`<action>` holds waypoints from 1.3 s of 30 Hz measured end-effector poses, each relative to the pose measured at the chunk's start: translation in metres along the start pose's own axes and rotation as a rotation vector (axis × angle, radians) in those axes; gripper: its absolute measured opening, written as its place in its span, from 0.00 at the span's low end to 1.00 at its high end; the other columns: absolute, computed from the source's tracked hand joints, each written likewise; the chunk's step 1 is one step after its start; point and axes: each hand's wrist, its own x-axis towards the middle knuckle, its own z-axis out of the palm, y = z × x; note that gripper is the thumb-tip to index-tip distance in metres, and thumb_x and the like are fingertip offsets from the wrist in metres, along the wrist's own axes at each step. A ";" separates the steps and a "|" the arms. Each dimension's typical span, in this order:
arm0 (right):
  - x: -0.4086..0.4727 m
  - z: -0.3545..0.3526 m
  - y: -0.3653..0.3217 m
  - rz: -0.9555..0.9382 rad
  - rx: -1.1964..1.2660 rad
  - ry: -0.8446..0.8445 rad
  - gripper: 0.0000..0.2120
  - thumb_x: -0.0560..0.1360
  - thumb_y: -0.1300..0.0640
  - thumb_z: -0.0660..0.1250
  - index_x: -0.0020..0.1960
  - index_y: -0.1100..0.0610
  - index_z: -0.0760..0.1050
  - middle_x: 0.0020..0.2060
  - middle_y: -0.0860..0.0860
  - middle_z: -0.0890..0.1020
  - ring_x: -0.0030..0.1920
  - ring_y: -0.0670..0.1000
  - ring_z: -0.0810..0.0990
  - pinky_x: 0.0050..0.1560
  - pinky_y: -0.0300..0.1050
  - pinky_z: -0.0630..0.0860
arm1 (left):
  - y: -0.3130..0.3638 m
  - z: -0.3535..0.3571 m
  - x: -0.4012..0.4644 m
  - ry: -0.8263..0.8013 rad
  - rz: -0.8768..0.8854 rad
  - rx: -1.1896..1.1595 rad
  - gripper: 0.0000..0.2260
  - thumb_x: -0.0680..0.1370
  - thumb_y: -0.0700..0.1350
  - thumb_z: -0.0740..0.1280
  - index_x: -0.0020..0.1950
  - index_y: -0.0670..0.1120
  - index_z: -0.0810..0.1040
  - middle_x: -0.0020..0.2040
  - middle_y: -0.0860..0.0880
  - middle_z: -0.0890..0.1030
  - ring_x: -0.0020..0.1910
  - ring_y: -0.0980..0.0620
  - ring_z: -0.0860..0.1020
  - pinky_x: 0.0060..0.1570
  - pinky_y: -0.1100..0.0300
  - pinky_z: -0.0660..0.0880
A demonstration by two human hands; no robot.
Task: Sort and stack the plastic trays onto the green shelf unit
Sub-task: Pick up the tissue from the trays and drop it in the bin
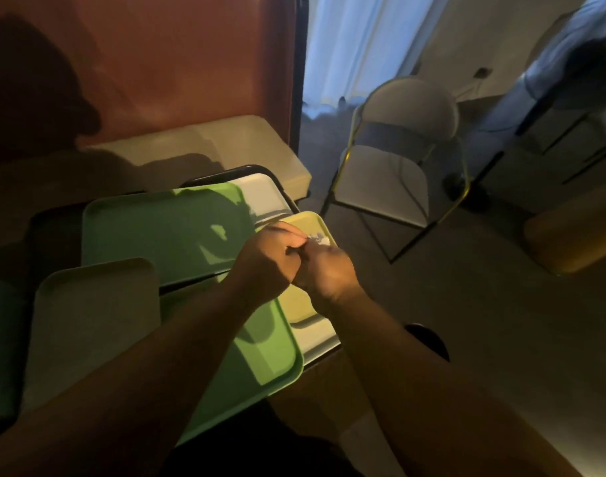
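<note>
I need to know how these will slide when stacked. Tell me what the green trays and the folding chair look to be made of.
Upper green tray: probably moulded plastic with a smooth, slightly satin finish; it has rounded corners, a raised rim and even colour. Lower green tray: the same look. Folding chair: thin tube frame, likely painted metal; pale seat and back, smooth, perhaps plastic or vinyl, too dim to tell.

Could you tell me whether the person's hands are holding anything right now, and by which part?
Both hands, left hand and right hand, meet over the yellow tray. Something small and white shows at the fingertips, but whether it is gripped cannot be told.
</note>
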 end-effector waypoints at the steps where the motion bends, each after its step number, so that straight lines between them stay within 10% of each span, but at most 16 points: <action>1: 0.000 -0.010 0.000 0.010 0.070 0.071 0.10 0.78 0.69 0.60 0.42 0.63 0.77 0.30 0.56 0.77 0.24 0.48 0.77 0.25 0.38 0.75 | 0.009 0.010 0.001 -0.028 0.035 0.017 0.17 0.67 0.37 0.61 0.51 0.37 0.84 0.48 0.48 0.80 0.49 0.56 0.76 0.52 0.79 0.66; 6: -0.004 -0.076 -0.001 0.033 0.178 0.277 0.08 0.76 0.60 0.60 0.38 0.54 0.71 0.27 0.51 0.68 0.22 0.47 0.63 0.25 0.39 0.59 | 0.032 0.066 0.008 -0.189 0.026 0.126 0.14 0.73 0.37 0.67 0.58 0.43 0.81 0.52 0.46 0.80 0.50 0.49 0.79 0.54 0.56 0.76; 9: -0.012 -0.116 -0.004 0.077 0.212 0.335 0.08 0.73 0.52 0.65 0.37 0.54 0.71 0.22 0.49 0.67 0.21 0.49 0.63 0.25 0.43 0.58 | 0.049 0.098 0.008 -0.333 -0.021 0.103 0.05 0.71 0.40 0.66 0.44 0.50 0.78 0.44 0.47 0.81 0.44 0.47 0.80 0.42 0.55 0.75; 13: -0.020 -0.167 0.001 0.074 0.161 0.471 0.21 0.79 0.42 0.62 0.35 0.55 0.70 0.24 0.50 0.70 0.25 0.50 0.68 0.29 0.45 0.65 | 0.072 0.144 0.008 -0.492 -0.050 0.053 0.15 0.74 0.40 0.64 0.59 0.49 0.79 0.52 0.49 0.83 0.50 0.51 0.80 0.45 0.60 0.73; 20: -0.023 -0.255 0.020 0.192 0.253 0.639 0.12 0.80 0.55 0.58 0.48 0.58 0.80 0.33 0.55 0.77 0.29 0.53 0.74 0.28 0.43 0.69 | 0.111 0.223 0.010 -0.686 -0.001 0.113 0.23 0.77 0.41 0.64 0.72 0.54 0.71 0.69 0.50 0.76 0.66 0.50 0.74 0.67 0.52 0.71; 33: 0.024 -0.416 0.060 0.353 0.196 0.746 0.13 0.80 0.53 0.58 0.54 0.54 0.80 0.32 0.52 0.75 0.27 0.51 0.71 0.27 0.44 0.68 | 0.143 0.366 0.050 -0.923 -0.058 0.178 0.25 0.78 0.41 0.63 0.75 0.55 0.66 0.63 0.52 0.79 0.58 0.54 0.76 0.55 0.64 0.68; 36: 0.042 -0.439 0.065 0.388 0.100 0.802 0.20 0.76 0.39 0.61 0.47 0.55 0.80 0.39 0.55 0.81 0.38 0.57 0.80 0.43 0.55 0.80 | 0.141 0.395 0.063 -0.956 -0.092 0.213 0.26 0.78 0.41 0.63 0.75 0.55 0.64 0.65 0.52 0.78 0.63 0.52 0.75 0.60 0.62 0.69; 39: 0.053 -0.460 0.068 0.365 0.162 0.871 0.32 0.72 0.33 0.62 0.60 0.58 0.80 0.53 0.57 0.84 0.54 0.59 0.82 0.60 0.57 0.77 | 0.139 0.415 0.074 -0.967 -0.120 0.218 0.27 0.78 0.41 0.63 0.76 0.56 0.62 0.67 0.52 0.76 0.65 0.51 0.74 0.64 0.59 0.68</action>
